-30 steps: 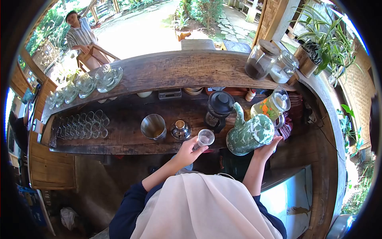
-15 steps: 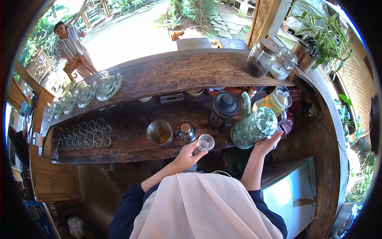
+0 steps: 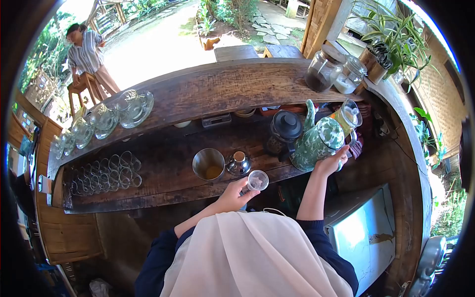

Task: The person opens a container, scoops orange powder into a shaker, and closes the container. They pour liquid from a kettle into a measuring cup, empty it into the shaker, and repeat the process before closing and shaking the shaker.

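My left hand [image 3: 236, 194] is wrapped round a small clear cup [image 3: 258, 180] with something whitish in it, held over the counter's front edge. My right hand [image 3: 330, 163] holds the handle side of a green and white mottled kettle [image 3: 315, 143], which stands upright near the counter's front edge. A metal cup [image 3: 208, 165] with yellowish liquid stands left of a shiny metal shaker top [image 3: 238, 163]. Behind them, left of the kettle, is a black-lidded French press [image 3: 284, 132]. A glass pitcher [image 3: 347, 118] with a floral pattern stands behind the kettle.
Rows of clear glasses [image 3: 106, 172] stand at the counter's left. Glass cups and saucers [image 3: 133, 109] line the upper shelf [image 3: 213, 89]. Jars with dark [image 3: 321, 74] and white [image 3: 347, 79] contents stand at its right end, near a plant [image 3: 396, 37]. Outside, a person [image 3: 88, 57] stands beside a wooden stool.
The view has shifted slightly. The kettle sits a little higher in view and nearer the French press, with my right hand still on it. The person outside has turned and stands more upright.
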Motion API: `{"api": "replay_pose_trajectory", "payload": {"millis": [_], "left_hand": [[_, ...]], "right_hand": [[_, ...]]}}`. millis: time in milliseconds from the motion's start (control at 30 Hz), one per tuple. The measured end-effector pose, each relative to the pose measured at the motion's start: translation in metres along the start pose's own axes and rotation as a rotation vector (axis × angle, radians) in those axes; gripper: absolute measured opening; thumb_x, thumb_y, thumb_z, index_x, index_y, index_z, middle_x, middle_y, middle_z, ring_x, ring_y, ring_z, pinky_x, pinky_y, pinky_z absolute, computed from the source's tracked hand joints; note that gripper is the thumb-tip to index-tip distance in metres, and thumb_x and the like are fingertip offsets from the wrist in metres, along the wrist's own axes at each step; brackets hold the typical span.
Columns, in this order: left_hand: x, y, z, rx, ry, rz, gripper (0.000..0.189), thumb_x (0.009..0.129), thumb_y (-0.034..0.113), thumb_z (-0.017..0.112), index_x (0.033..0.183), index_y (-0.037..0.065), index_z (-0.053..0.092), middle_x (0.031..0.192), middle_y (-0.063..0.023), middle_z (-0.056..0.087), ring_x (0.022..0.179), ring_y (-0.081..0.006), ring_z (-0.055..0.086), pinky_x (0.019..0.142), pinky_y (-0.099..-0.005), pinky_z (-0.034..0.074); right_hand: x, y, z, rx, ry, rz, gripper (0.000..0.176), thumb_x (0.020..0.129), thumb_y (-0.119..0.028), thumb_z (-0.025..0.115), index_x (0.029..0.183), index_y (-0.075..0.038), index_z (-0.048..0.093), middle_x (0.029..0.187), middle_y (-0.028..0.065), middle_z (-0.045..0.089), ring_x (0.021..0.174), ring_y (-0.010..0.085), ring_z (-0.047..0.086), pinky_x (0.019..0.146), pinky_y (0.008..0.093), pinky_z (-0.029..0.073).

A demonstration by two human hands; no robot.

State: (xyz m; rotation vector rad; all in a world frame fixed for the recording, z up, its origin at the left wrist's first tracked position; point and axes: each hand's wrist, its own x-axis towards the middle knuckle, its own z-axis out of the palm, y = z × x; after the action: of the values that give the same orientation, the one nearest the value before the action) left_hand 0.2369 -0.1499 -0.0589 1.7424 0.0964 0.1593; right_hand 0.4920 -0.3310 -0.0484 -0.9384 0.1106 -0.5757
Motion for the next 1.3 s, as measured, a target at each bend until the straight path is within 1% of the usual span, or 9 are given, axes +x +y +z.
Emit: {"api": "replay_pose_trajectory", "payload": {"millis": [567, 633, 767, 867, 967, 1133, 1200, 1233, 1300], "left_hand": [[-0.022, 0.0, -0.022, 0.045, -0.036, 0.015, 0.038, 0.086, 0.024, 0.067, 0.117, 0.004, 0.056, 0.11, -0.0146, 0.065, 0.103, -0.0274, 0.061, 0.088, -0.0379, 0.046], [-0.024, -0.001, -0.024, 0.058, -0.048, 0.008, 0.039, 0.086, 0.025, 0.067, 0.118, 0.004, 0.056, 0.11, -0.0144, 0.065, 0.104, -0.0274, 0.061, 0.088, -0.038, 0.046], [-0.027, -0.005, -0.027, 0.011, -0.031, 0.037, 0.039, 0.087, 0.025, 0.066, 0.119, 0.004, 0.056, 0.109, -0.0131, 0.065, 0.102, -0.0257, 0.061, 0.088, -0.0373, 0.045], [-0.031, -0.002, -0.032, -0.014, -0.006, 0.058, 0.038, 0.087, 0.023, 0.066, 0.119, 0.004, 0.056, 0.109, -0.012, 0.065, 0.101, -0.0237, 0.061, 0.088, -0.0366, 0.045], [-0.035, 0.0, -0.038, -0.033, 0.025, 0.08, 0.037, 0.087, 0.021, 0.066, 0.118, 0.004, 0.056, 0.109, -0.0114, 0.065, 0.102, -0.0226, 0.06, 0.089, -0.0362, 0.044], [-0.044, 0.007, -0.05, -0.072, 0.073, 0.074, 0.036, 0.088, 0.019, 0.066, 0.118, 0.003, 0.056, 0.111, -0.0119, 0.064, 0.103, -0.0234, 0.059, 0.091, -0.0368, 0.044], [-0.05, 0.008, -0.054, -0.1, 0.084, 0.041, 0.036, 0.087, 0.017, 0.066, 0.118, 0.003, 0.056, 0.111, -0.0122, 0.064, 0.105, -0.0238, 0.059, 0.093, -0.0371, 0.043], [-0.052, 0.009, -0.056, -0.1, 0.094, 0.035, 0.036, 0.087, 0.017, 0.066, 0.118, 0.003, 0.056, 0.111, -0.0122, 0.064, 0.105, -0.0238, 0.059, 0.093, -0.0371, 0.043], [-0.054, 0.01, -0.059, -0.101, 0.089, 0.018, 0.036, 0.087, 0.016, 0.066, 0.119, 0.003, 0.055, 0.112, -0.0124, 0.064, 0.107, -0.0242, 0.059, 0.093, -0.0374, 0.043]], "right_hand": [[-0.008, 0.016, 0.03, -0.137, 0.1, 0.006, 0.05, 0.088, -0.049, 0.061, 0.09, -0.008, 0.033, 0.087, 0.004, 0.041, 0.081, 0.0156, 0.045, 0.076, 0.0302, 0.043], [-0.001, 0.023, 0.028, -0.196, 0.094, 0.005, 0.048, 0.09, -0.05, 0.055, 0.098, -0.006, 0.04, 0.099, 0.0102, 0.052, 0.088, 0.0194, 0.055, 0.08, 0.0342, 0.047], [-0.01, 0.01, 0.035, -0.198, 0.048, 0.073, 0.053, 0.092, -0.053, 0.05, 0.11, -0.003, 0.042, 0.108, 0.0124, 0.054, 0.093, 0.0214, 0.056, 0.083, 0.0354, 0.047], [-0.01, 0.012, 0.033, -0.065, -0.072, 0.167, 0.064, 0.095, -0.053, 0.041, 0.132, -0.001, 0.04, 0.128, 0.0136, 0.05, 0.112, 0.0249, 0.052, 0.094, 0.0375, 0.042], [-0.014, 0.021, 0.019, -0.077, -0.107, 0.25, 0.062, 0.096, -0.051, 0.039, 0.133, -0.002, 0.041, 0.131, 0.0115, 0.048, 0.116, 0.0247, 0.049, 0.097, 0.0366, 0.039], [-0.077, -0.023, 0.01, 0.023, -0.174, 0.292, 0.057, 0.097, -0.046, 0.037, 0.132, -0.001, 0.041, 0.132, 0.012, 0.045, 0.119, 0.0233, 0.047, 0.101, 0.0368, 0.036], [-0.116, -0.047, 0.007, -0.257, -0.176, 0.075, 0.05, 0.097, -0.037, 0.042, 0.13, 0.0, 0.043, 0.136, 0.0129, 0.042, 0.122, 0.0224, 0.044, 0.105, 0.0375, 0.03], [-0.128, -0.052, 0.003, -0.258, -0.184, 0.083, 0.05, 0.097, -0.037, 0.042, 0.13, 0.0, 0.043, 0.136, 0.0129, 0.042, 0.122, 0.0224, 0.044, 0.105, 0.0375, 0.03], [-0.144, -0.059, -0.005, -0.324, -0.421, -0.158, 0.045, 0.095, -0.028, 0.048, 0.129, 0.001, 0.044, 0.134, 0.0134, 0.045, 0.123, 0.0238, 0.044, 0.108, 0.0386, 0.027]]}}
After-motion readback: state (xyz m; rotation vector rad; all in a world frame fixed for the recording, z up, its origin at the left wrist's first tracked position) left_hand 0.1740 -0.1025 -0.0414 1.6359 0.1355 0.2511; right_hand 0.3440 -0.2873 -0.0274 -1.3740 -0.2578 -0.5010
